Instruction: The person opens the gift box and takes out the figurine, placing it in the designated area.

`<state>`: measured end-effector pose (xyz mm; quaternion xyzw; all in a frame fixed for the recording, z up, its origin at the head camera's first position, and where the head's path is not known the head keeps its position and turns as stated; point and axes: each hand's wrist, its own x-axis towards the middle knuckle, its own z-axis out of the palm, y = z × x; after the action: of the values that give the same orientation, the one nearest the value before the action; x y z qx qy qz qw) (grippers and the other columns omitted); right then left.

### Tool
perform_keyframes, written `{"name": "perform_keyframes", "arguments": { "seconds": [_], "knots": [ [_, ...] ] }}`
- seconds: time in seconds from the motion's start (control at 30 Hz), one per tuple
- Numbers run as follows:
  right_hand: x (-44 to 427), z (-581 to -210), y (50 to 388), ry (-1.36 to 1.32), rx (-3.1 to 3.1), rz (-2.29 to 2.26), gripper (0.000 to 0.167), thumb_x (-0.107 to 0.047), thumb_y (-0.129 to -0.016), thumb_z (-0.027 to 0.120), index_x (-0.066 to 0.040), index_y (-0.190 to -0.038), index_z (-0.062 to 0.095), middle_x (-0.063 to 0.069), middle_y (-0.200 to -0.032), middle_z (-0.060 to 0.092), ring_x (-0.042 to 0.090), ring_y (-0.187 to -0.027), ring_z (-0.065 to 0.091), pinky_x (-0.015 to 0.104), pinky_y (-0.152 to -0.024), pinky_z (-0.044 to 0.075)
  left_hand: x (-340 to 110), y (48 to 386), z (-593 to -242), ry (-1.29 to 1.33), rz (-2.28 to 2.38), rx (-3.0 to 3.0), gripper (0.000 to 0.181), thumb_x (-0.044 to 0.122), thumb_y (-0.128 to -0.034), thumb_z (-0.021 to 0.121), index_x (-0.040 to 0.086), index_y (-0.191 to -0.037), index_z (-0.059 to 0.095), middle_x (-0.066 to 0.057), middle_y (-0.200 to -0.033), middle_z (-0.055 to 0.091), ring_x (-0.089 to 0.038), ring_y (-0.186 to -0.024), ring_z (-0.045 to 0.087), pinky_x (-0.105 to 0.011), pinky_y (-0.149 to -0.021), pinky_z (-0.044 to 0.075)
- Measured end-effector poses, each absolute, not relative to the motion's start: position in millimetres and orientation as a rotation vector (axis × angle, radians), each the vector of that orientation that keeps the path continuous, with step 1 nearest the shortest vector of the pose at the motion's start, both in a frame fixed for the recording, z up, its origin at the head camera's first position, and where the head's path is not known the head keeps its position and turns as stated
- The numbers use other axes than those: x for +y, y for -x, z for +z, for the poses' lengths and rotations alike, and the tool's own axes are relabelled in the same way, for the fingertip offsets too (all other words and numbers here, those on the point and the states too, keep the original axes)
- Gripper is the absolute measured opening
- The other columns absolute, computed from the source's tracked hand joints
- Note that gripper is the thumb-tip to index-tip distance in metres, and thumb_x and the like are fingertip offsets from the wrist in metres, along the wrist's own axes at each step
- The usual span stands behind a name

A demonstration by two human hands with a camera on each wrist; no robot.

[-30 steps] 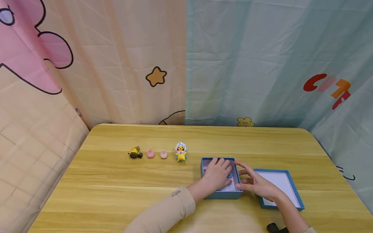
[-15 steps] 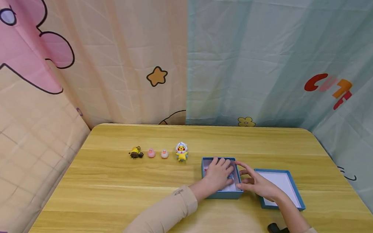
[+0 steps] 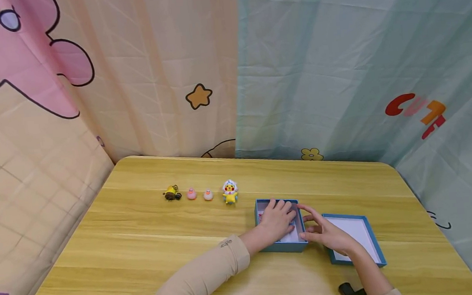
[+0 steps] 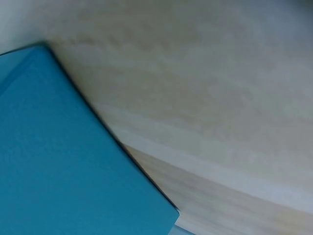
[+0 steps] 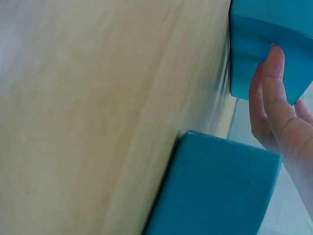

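Note:
A blue box (image 3: 284, 246) with a pale inside stands uncovered on the table. My left hand (image 3: 275, 220) reaches down into it from the left, back of the hand upward. Its fingertips and whatever lies under them are hidden; a bit of pink shows at the box's left inside. My right hand (image 3: 328, 233) spreads along the box's right wall, thumb and index finger near the rim. In the right wrist view, lightly bent fingers (image 5: 275, 81) touch the blue wall from outside. Only the box's outer side (image 4: 73, 147) shows in the left wrist view, without the hand.
The blue lid (image 3: 354, 231) lies inside-up beside the box, partly under my right arm. Left of the box stand a yellow-and-white figurine (image 3: 230, 192), a white duck (image 3: 208, 195), a pink duck (image 3: 191, 194) and a yellow-brown toy (image 3: 172, 193). A black object (image 3: 351, 293) sits near my right wrist.
The view has shifted very slightly. Both hands stay at the box, and the left hand's fingers have barely moved inside it.

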<state>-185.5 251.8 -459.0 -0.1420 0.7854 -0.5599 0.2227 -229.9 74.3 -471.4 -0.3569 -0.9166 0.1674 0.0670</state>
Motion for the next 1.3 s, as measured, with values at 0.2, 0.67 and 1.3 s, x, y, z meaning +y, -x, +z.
{"name": "perform_keyframes", "arguments": {
  "seconds": [0.2,0.67,1.3],
  "knots": [
    [252,-459,185,0.386,2.174,-1.544,0.075,-0.018,-0.089,0.059,-0.017,-0.146,0.01,0.026,-0.131,0.028,0.035,-0.109,0.047,0.035,-0.085,0.045,74,231,-472,1.084,0.465,-2.745,0.043,0.056,-0.0898,0.04,0.035,-0.126,0.049,0.009,-0.125,0.043,-0.011,-0.115,0.039,-0.036,-0.101,0.029],
    [252,-458,186,0.389,2.159,-1.552,0.075,-0.017,-0.089,0.058,-0.017,-0.146,0.01,0.027,-0.13,0.028,0.035,-0.109,0.047,0.036,-0.084,0.045,74,231,-472,1.076,0.496,-2.786,0.053,0.061,-0.0868,0.04,0.031,-0.129,0.048,0.009,-0.129,0.042,-0.011,-0.118,0.037,-0.035,-0.104,0.026],
    [252,-458,186,0.394,2.159,-1.547,0.074,-0.015,-0.09,0.058,-0.017,-0.146,0.009,0.027,-0.13,0.027,0.034,-0.107,0.048,0.036,-0.084,0.045,68,228,-460,1.094,0.296,-2.796,0.047,0.059,-0.0846,0.047,0.032,-0.122,0.055,0.008,-0.118,0.047,-0.011,-0.108,0.043,-0.033,-0.095,0.033]
  ]
}}
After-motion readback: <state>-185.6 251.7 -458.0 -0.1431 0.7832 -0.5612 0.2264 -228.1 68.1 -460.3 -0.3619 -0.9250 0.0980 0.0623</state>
